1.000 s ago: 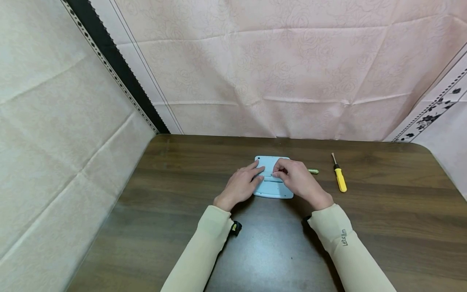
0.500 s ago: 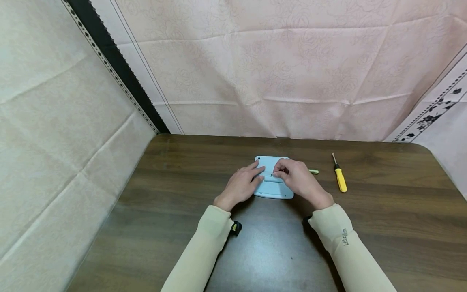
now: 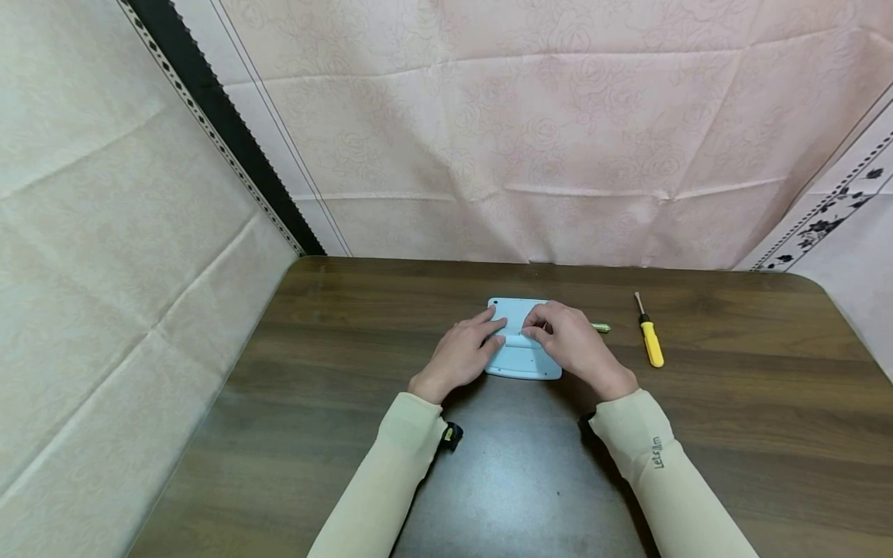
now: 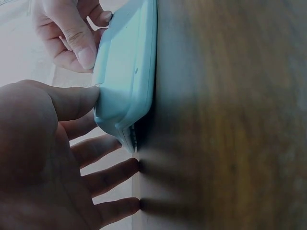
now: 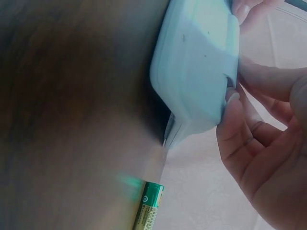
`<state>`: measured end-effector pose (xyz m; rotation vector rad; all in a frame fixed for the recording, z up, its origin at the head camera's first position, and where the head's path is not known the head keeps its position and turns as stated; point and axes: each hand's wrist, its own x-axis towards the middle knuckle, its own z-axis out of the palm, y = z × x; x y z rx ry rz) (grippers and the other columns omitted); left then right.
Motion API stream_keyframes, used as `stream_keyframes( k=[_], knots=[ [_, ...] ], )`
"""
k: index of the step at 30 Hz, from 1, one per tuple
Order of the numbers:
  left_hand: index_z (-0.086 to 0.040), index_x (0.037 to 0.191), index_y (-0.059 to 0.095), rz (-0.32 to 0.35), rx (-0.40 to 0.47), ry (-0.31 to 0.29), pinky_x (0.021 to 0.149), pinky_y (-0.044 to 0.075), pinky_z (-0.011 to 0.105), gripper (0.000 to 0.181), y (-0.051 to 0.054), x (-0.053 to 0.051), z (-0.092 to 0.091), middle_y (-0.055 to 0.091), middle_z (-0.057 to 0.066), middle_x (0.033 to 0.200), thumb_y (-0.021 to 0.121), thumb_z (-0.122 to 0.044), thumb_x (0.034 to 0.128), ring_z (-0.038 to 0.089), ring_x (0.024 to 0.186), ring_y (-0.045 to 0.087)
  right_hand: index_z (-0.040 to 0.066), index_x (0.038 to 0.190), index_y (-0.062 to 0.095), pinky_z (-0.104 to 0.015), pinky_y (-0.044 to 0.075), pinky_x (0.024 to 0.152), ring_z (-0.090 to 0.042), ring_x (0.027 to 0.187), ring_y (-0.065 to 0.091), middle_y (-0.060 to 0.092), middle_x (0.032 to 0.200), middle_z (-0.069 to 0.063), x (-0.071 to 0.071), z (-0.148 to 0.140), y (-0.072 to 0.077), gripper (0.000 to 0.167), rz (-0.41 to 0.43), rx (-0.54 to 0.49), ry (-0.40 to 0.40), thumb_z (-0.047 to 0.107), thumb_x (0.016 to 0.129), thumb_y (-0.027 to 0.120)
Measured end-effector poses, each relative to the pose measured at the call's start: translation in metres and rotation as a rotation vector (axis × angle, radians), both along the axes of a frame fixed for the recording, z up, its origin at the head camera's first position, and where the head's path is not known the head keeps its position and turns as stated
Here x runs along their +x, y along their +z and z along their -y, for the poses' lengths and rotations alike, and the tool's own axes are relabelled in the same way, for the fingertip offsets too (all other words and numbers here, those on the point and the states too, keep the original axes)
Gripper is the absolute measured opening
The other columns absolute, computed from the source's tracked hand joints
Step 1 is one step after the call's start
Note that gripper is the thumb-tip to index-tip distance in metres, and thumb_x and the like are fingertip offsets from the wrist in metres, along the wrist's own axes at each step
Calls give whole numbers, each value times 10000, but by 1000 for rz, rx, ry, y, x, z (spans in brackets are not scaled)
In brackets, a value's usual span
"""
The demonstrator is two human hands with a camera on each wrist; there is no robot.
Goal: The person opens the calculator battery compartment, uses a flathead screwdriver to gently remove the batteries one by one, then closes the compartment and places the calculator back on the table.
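A light-blue plastic device (image 3: 523, 363), perhaps a calculator, lies on the table with its back up. Small screw holes and a recessed slot show on that back. My left hand (image 3: 462, 353) rests at its left side with spread, fairly straight fingers; in the left wrist view the thumb (image 4: 79, 101) touches its edge. My right hand (image 3: 568, 341) bends over the slot. In the right wrist view one fingertip (image 5: 231, 103) sits at a dark notch (image 5: 231, 80) in the device, with another finger close by. Whether they pinch anything is hidden.
A green and gold battery (image 3: 600, 328) lies just right of the device, partly behind my right hand in the head view. Farther right is a screwdriver (image 3: 651, 341) with a yellow handle. Patterned cloth (image 3: 530, 155) hangs behind the wooden table (image 3: 314, 434).
Almost nothing differs. The right fingers shift very slightly at the slot; the left hand and the device stay in place.
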<state>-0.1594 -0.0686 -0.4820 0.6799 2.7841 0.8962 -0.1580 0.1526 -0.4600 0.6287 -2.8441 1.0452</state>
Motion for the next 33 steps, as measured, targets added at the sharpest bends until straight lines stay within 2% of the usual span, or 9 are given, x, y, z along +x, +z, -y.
stream_keyframes(
  k=[12, 18, 33],
  knots=[
    [-137, 1578, 537, -3, 12, 1, 1241, 244, 594, 480, -1, 1, 0, 354, 88, 1701, 473, -343, 1149, 379, 1522, 381, 36, 1028, 801, -450, 548, 761, -250, 852, 634, 665, 945, -57, -1, 1, -2, 71, -19, 60, -24, 72, 1005, 743],
    [-139, 1583, 529, -6, -2, 3, 1239, 245, 600, 495, -1, 1, -1, 349, 87, 1703, 520, -350, 1136, 380, 1524, 378, 34, 1009, 804, -471, 521, 772, -295, 890, 607, 684, 964, -93, -3, 0, -5, 68, -27, 31, -77, 82, 998, 756],
    [-141, 1581, 533, -7, -1, 5, 1241, 238, 602, 493, -1, 2, -1, 348, 81, 1704, 534, -347, 1133, 367, 1528, 376, 29, 983, 796, -473, 545, 791, -297, 887, 634, 683, 959, -100, -3, 1, -7, 48, 5, 19, -115, 75, 975, 783]
  ],
)
